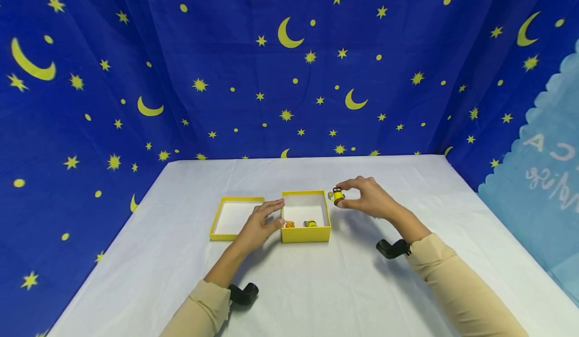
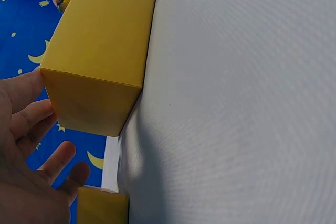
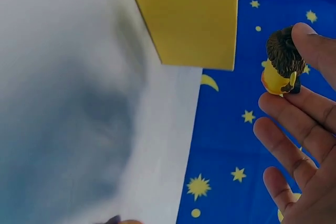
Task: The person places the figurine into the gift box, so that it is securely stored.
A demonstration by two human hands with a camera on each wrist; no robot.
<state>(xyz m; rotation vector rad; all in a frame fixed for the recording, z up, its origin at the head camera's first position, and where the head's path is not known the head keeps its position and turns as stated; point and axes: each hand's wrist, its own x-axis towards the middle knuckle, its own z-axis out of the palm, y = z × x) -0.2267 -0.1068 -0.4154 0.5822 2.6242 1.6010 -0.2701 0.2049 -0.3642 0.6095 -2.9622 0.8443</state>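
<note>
Just right of an open yellow box, my right hand pinches a small Minion figurine between thumb and fingers, raised above the table. The right wrist view shows the figurine's dark brown, furry-textured part and yellow body, the other fingers spread below. My left hand touches the box's left wall with extended fingertips; in the left wrist view its fingers rest against the box side. Inside the box lie an orange figurine and another yellow Minion figurine, both partly hidden by the front wall.
A shallow yellow box lid, white inside, lies left of the box, partly behind my left hand. Everything stands on a white-covered table. A blue curtain with moons and stars hangs behind; a light blue panel is at right.
</note>
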